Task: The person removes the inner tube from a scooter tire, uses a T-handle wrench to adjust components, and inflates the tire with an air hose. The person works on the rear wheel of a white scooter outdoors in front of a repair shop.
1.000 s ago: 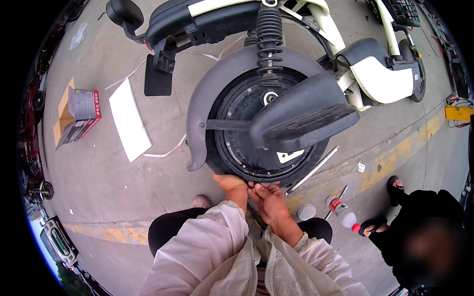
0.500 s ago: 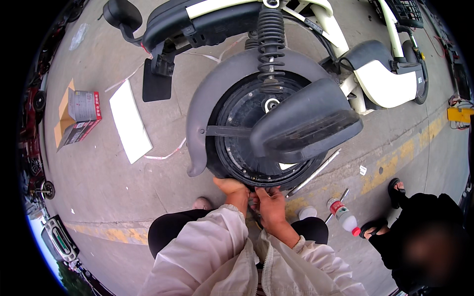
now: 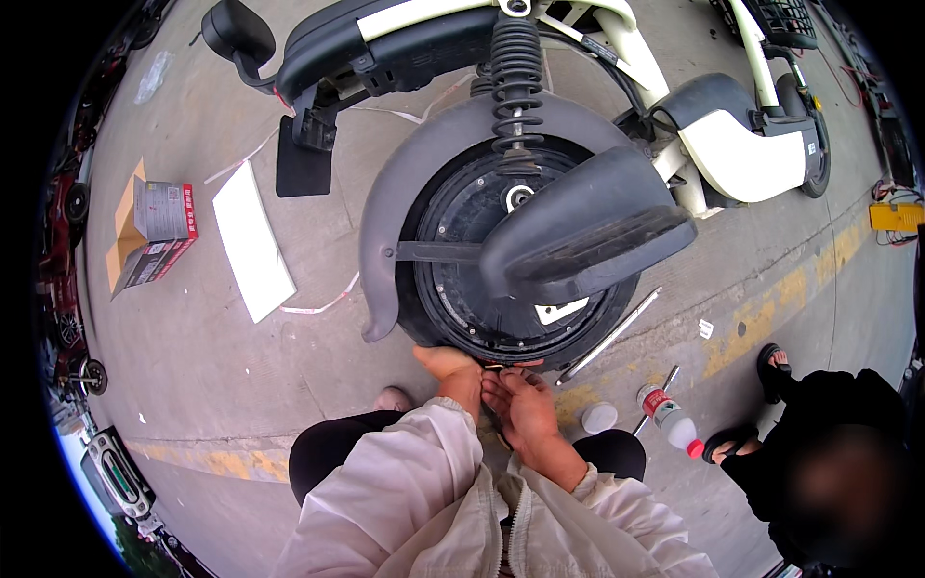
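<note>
A cream and black electric scooter [image 3: 718, 154] stands before me, with its rear wheel [image 3: 472, 303] close to my knees. My left hand [image 3: 451, 368] reaches against the tyre's near edge, and its fingers are tucked out of sight beneath it. Just to its right, my right hand [image 3: 523, 405] is closed, with thumb and fingers pressed together at the tyre edge. Something small and dark shows between the two hands, too hidden to name. A grey fender [image 3: 382, 207] arches over the wheel, below a black coil-spring shock absorber [image 3: 517, 82].
Two metal tyre levers or rods, one long [image 3: 612, 334] and one shorter [image 3: 658, 397], lie right of the wheel. Near them are a bottle [image 3: 670, 421] and a white round lid [image 3: 598, 417]. Left are a white panel [image 3: 252, 241] and a carton [image 3: 154, 226]. A person [image 3: 819, 462] is at right.
The scooter appears slightly further left and up in view, and more of the white label on the hub shows. My right fingers have shifted a little at the tyre edge; my left hand stays there.
</note>
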`<state>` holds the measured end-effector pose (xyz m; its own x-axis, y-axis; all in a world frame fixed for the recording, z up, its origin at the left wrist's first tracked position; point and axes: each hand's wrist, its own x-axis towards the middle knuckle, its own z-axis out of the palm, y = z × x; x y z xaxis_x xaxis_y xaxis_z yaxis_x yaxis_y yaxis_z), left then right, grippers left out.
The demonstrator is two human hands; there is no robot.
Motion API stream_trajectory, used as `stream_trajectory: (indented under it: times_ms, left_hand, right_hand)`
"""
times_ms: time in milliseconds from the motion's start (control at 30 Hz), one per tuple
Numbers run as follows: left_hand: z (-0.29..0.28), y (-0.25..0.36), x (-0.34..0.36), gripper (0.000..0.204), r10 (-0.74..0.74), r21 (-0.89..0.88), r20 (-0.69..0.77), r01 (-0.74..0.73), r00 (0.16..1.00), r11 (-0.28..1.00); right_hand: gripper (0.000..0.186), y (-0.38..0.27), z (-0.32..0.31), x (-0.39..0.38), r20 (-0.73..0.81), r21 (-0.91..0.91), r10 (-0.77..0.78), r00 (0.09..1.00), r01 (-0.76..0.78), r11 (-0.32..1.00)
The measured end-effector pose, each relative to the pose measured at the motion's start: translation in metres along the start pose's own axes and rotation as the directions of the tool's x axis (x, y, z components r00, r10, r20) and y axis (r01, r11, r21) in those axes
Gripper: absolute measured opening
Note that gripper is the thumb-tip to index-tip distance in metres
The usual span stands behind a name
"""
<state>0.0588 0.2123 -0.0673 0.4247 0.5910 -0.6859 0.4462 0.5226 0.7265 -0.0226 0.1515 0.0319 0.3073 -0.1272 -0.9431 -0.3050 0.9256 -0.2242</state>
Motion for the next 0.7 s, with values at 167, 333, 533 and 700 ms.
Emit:
stream_trajectory:
  times_ms: [167,333,533,700]
  left_hand:
    - [-0.004,-0.002,0.01,0.05,-0.063,-0.071,0.016,0.064,0.998,0.995]
    - [0.0,0.002,0.002,0.049,-0.05,0.032,-0.009,0.05,0.999,0.998]
    - [-0.002,-0.001,0.021,0.048,-0.08,-0.09,0.116,0.09,0.99,0.992]
    - [-0.012,-0.006,0.036,0.046,-0.049,0.013,0.135,0.048,0.99,0.999]
  right_hand:
    - [0.008,-0.009,0.004,-0.005,-0.06,-0.021,0.032,0.998,-0.033,0.999]
    - [0.003,-0.001,0.002,0.008,-0.091,-0.034,-0.024,0.996,0.021,0.999]
    - [0.004,0.006,0.009,0.015,-0.115,-0.13,0.02,0.993,-0.035,0.991]
    - [0.008,0.008,0.027,0.007,-0.073,-0.093,0.023,0.997,-0.03,0.995]
